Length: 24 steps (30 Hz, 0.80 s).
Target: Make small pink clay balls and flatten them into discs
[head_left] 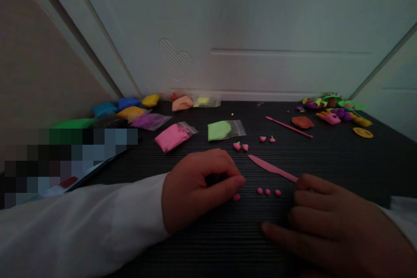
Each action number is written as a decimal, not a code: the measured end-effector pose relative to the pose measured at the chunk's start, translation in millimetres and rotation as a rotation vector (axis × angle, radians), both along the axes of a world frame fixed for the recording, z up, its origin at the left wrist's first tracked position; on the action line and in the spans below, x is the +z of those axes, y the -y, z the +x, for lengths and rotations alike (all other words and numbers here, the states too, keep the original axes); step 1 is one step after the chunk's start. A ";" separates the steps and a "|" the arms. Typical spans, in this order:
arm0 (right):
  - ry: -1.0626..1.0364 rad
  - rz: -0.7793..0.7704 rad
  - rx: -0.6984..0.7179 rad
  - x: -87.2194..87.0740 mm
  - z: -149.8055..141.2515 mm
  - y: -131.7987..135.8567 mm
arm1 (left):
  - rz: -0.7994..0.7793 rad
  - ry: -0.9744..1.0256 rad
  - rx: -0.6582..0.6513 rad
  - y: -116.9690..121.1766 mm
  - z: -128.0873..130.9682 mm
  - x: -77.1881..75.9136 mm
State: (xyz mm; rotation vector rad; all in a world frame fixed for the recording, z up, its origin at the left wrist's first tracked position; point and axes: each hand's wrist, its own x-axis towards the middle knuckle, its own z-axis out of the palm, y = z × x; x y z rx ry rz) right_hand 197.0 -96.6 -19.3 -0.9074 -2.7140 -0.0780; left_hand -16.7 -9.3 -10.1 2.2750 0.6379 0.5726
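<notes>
My left hand [205, 186] rests at the middle of the dark table, its fingers curled and thumb and fingertips close together. Anything between them is hidden. A small pink clay piece [236, 197] lies right under those fingertips. My right hand [335, 221] is at the front right, most fingers curled in, one digit reaching left onto the tabletop. A pink plastic modelling knife [272, 167] runs under its curled fingers; I cannot see whether they grip it. Between the hands sit three pink clay balls [267, 192] in a row. Behind them are small pink clay buds [237, 146] with green tops.
Bags of pink clay [174, 137] and light green clay [219, 130] lie behind my left hand. A pink stick tool [289, 127] and a reddish-brown clay lump [302, 122] lie farther back. Colourful clay figures [335, 115] stand at the far right. A white panelled door [244, 21] rises behind.
</notes>
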 end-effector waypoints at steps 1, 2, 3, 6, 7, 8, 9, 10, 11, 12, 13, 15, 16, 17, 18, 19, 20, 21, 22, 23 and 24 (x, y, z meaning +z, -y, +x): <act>0.017 -0.007 -0.020 -0.4 0.7 0.0 | 0.003 -0.002 0.002 -0.1 0.1 -0.1; 0.011 -0.006 -0.027 -0.9 1.5 0.0 | 0.004 -0.004 0.001 -0.1 0.2 -0.2; -0.026 0.009 -0.026 -1.4 2.2 0.1 | 0.003 -0.006 0.000 -0.1 0.2 -0.3; -0.116 0.030 0.023 -2.6 2.4 0.2 | 0.000 -0.008 -0.005 0.1 0.1 -0.2; -0.106 0.018 0.036 -2.6 1.9 0.3 | 0.001 -0.011 -0.002 0.2 0.0 0.0; -0.078 0.004 0.042 -2.5 1.5 0.4 | 0.004 -0.014 0.000 0.2 0.0 0.2; -0.037 -0.020 0.033 -2.1 1.3 0.5 | 0.006 -0.016 0.001 0.3 0.0 0.4; -0.005 -0.030 0.011 -1.7 1.4 0.5 | 0.007 -0.017 0.002 0.3 0.0 0.6; 0.015 -0.032 -0.020 -1.4 1.7 0.5 | 0.006 -0.018 0.002 0.4 0.0 0.8; 0.008 -0.018 -0.044 -1.1 2.2 0.5 | 0.004 -0.019 0.002 0.4 0.0 0.9; -0.018 0.004 -0.049 -0.9 2.4 0.5 | 0.002 -0.018 0.001 0.4 0.1 1.1; -0.085 0.053 -0.022 -0.7 1.9 0.5 | 0.000 -0.014 -0.003 0.5 0.2 1.2; -0.099 0.061 0.015 -0.6 1.0 0.6 | 0.001 -0.011 -0.005 0.5 0.3 1.2; -0.093 0.052 0.048 -0.4 0.0 0.5 | 0.001 -0.009 -0.006 0.5 0.4 1.1; -0.067 0.041 0.072 -0.1 -0.9 0.3 | 0.002 -0.008 -0.005 0.6 0.5 1.0; -0.024 0.022 0.080 0.2 -1.3 0.0 | 0.002 -0.008 -0.004 0.7 0.5 0.9; 0.011 0.009 0.072 0.5 -1.1 -0.6 | 0.002 -0.009 -0.002 0.7 0.6 0.8; 0.031 0.004 0.050 0.8 -0.2 -1.2 | 0.001 -0.012 0.001 0.7 0.6 0.6; 0.040 0.003 0.017 1.1 1.3 -1.9 | 0.000 -0.014 0.001 0.8 0.6 0.3; 0.036 0.003 -0.006 1.3 3.0 -2.4 | -0.001 -0.015 -0.002 0.8 0.6 0.2; 0.025 0.004 -0.012 1.4 4.5 -2.7 | -0.001 -0.016 -0.004 0.8 0.6 0.0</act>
